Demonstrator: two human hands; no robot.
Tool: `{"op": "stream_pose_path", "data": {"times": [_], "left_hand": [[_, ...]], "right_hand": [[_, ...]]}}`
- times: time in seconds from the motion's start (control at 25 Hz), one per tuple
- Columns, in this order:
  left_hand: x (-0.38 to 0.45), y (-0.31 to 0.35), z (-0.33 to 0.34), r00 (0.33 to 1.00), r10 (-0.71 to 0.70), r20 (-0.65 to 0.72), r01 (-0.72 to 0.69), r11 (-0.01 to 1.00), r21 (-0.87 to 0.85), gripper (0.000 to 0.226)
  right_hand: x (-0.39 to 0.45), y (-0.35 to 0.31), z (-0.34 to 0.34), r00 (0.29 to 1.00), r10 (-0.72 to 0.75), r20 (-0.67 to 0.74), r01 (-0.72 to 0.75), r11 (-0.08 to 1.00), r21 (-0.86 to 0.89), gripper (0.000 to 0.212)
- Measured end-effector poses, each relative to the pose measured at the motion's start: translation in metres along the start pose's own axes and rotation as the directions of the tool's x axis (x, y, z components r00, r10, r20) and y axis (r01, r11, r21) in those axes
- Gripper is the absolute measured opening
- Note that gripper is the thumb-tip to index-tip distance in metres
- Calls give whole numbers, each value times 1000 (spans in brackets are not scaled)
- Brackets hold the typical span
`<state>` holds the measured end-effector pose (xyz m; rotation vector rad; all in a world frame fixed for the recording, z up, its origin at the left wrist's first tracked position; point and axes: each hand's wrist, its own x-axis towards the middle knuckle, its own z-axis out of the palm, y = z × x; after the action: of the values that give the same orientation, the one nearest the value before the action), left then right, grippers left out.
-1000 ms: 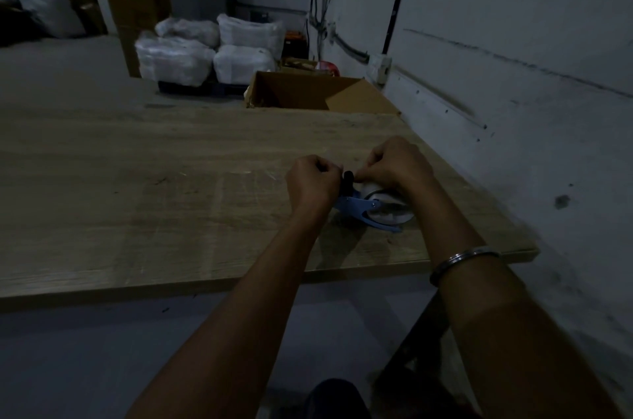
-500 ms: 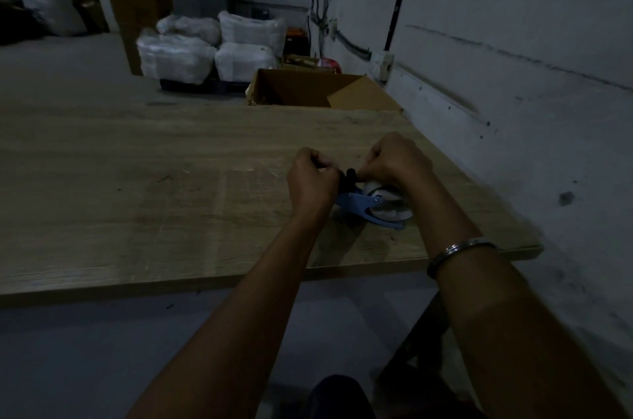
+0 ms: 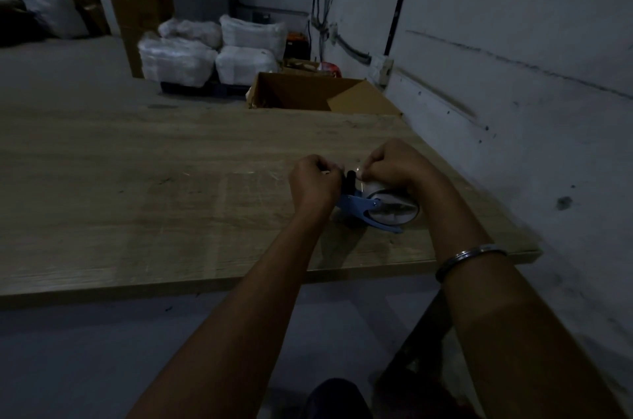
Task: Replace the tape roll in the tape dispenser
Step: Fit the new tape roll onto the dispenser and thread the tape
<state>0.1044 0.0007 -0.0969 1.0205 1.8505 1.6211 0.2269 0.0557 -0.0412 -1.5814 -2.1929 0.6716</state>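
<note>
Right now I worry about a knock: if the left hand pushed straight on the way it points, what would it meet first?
Probably the tape dispenser's black roller, just past the left hand; depth is unclear.

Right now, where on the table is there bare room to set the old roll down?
The whole wooden table left of the left hand is bare, and so is the far strip toward the cardboard box. It is crowded only near the right corner, where both hands work the blue tape dispenser.
</note>
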Motion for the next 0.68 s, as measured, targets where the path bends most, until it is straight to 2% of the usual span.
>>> {"op": "stream_pose_path", "data": {"times": [0.2,0.32,0.56,0.68], "left_hand": [[-1,-1,-2,1000,1,8,-1,1000,13,10],[-1,1,-2,1000,-7,23,7,1000,9,10],[-4,4,-4,1000,5,24,-6,999,47,22],[-6,5,-4,1000,12,13,-13,998,54,12]], "right_hand": [[2,1,-2,999,-11,45,12,1000,-3,16],[-1,2,-2,999,-14,40,14,1000,6,6],[-2,2,8,991,14,-134,-23,998,-64,13],[-4,1,9,982,46,-182,-60,995,-75,18]]}}
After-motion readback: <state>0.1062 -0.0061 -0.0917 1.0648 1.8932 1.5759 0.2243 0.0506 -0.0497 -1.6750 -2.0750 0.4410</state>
